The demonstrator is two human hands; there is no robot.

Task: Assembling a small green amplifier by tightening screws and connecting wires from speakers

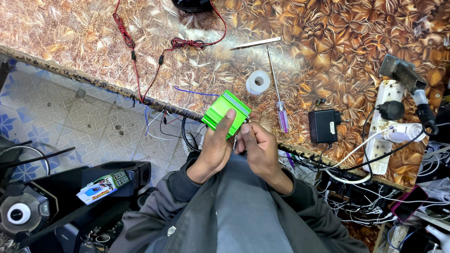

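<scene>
your left hand (214, 149) is at centre frame, fingers curled round a small green ribbed metal box (226, 114), thumb laid flat up its near face — firm hold. your right hand (259, 149) sits just beside it, touching the box's lower right corner, fingers bunched close together; can't tell whether they pinch anything, the tips are hidden behind the thumb. the box hangs tilted right over the near edge of the brown leaf-patterned table (337, 42), which fills the upper half of the frame. just above the box, a white tape roll (258, 82) lies flat on the table, and beside it a long screwdriver with a purple handle (279, 100) runs up and down. a pair of metal tweezers (255, 43) lies at top centre. red wires (154, 51) loop across the upper left of the table and drop over its edge. to the right, a black power adapter (321, 125), then a white power strip (382, 126) with plugs in it at far right. lower left — a black speaker unit (56, 201) on the floor side, over patterned blue tiles (70, 112).
</scene>
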